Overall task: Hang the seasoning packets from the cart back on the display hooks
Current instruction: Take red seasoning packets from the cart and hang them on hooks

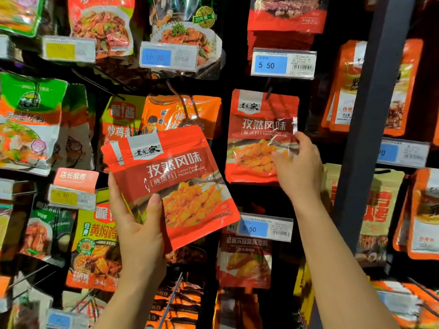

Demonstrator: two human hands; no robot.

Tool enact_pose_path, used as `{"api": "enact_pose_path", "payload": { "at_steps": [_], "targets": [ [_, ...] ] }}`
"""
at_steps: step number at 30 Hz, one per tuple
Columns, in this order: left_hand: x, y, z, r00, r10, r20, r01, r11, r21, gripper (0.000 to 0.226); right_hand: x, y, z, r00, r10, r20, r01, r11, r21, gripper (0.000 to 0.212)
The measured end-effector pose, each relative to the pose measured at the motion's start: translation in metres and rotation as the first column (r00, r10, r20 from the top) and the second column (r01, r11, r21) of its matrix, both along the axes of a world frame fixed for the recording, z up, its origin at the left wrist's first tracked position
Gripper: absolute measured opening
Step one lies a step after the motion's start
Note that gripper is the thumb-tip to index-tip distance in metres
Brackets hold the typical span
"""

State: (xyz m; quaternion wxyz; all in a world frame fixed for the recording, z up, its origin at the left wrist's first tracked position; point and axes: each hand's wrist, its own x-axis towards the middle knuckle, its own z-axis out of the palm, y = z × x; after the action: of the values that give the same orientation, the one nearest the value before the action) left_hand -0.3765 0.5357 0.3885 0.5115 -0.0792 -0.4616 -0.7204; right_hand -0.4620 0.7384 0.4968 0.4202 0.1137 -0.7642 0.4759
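A dark display wall [280,200] fills the view, crowded with hanging sauce packets and price tags; a grey upright post [363,138] stands at right. A red cumin packet [259,129] hangs on its hook under the 5.50 price tag [282,64]. The left hand [137,224] holds a matching red packet stack [173,184] tilted, grip clamped with thumb across the front. The right hand [299,167] pinches the hanging packet's right edge.

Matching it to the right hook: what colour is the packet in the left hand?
Red, with a grey-white logo patch, on the packet the left hand holds; head view.
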Motion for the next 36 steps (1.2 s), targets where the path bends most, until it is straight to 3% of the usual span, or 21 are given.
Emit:
{"api": "enact_pose_path", "payload": {
  "at_steps": [2, 4, 6, 8, 10, 20, 23, 26, 29, 32, 34, 36],
  "targets": [
    [-0.001, 0.001, 0.0, 1.0, 0.004, -0.004, -0.004, 1.0, 0.0, 0.072, 0.009, 0.0, 0.001, 0.976, -0.179, -0.125, 0.206, 0.945, 0.255, 0.078],
    [-0.002, 0.001, 0.0, 1.0, -0.004, -0.017, 0.004, 1.0, 0.003, 0.073, 0.013, -0.005, 0.007, 0.951, -0.138, -0.278, 0.246, 0.882, 0.403, 0.082],
    [-0.003, 0.002, 0.0, 1.0, 0.007, -0.019, -0.007, 1.0, -0.014, 0.073, 0.006, -0.012, 0.016, 0.956, -0.083, -0.282, 0.234, 0.796, 0.558, 0.082],
    [-0.004, 0.001, -0.001, 1.0, 0.007, -0.005, -0.007, 1.0, -0.014, 0.073, -0.005, -0.018, 0.021, 0.978, -0.107, -0.18, 0.201, 0.716, 0.668, 0.082],
    [-0.004, -0.001, -0.003, 1.0, -0.023, 0.009, 0.023, 1.0, 0.007, 0.073, -0.016, -0.021, 0.02, 0.984, -0.144, -0.104, 0.175, 0.697, 0.695, 0.082],
    [-0.001, -0.002, 0.001, 0.998, -0.052, -0.02, 0.052, 0.999, -0.002, 0.073, -0.03, -0.024, 0.024, 0.981, -0.184, -0.06, 0.171, 0.679, 0.714, 0.081],
    [-0.001, 0.001, 0.005, 0.999, -0.032, -0.028, 0.031, 0.999, -0.021, 0.074, -0.026, -0.024, 0.018, 0.992, -0.114, -0.062, 0.127, 0.751, 0.648, 0.076],
    [-0.003, 0.004, 0.009, 0.998, -0.041, -0.05, 0.04, 0.999, -0.021, 0.074, -0.002, -0.024, 0.006, 0.957, 0.232, -0.173, -0.177, 0.942, 0.284, 0.06],
    [-0.009, 0.01, 0.014, 0.996, -0.061, -0.057, 0.061, 0.998, -0.003, 0.075, 0.033, -0.022, -0.014, 0.865, 0.502, -0.031, -0.494, 0.86, 0.128, 0.073],
    [-0.014, 0.025, 0.02, 0.99, -0.1, -0.102, 0.101, 0.995, 0.005, 0.078, 0.048, -0.018, -0.032, 0.758, 0.628, 0.177, -0.644, 0.764, 0.044, 0.081],
    [-0.015, 0.032, 0.022, 0.986, -0.123, -0.109, 0.125, 0.992, 0.007, 0.077, 0.046, -0.015, -0.037, 0.742, 0.653, 0.154, -0.655, 0.755, -0.047, 0.08],
    [-0.015, 0.029, 0.022, 0.987, -0.118, -0.108, 0.119, 0.993, 0.001, 0.071, 0.043, -0.008, -0.037, 0.786, 0.614, 0.077, -0.605, 0.788, -0.115, 0.076]
  ]
}}
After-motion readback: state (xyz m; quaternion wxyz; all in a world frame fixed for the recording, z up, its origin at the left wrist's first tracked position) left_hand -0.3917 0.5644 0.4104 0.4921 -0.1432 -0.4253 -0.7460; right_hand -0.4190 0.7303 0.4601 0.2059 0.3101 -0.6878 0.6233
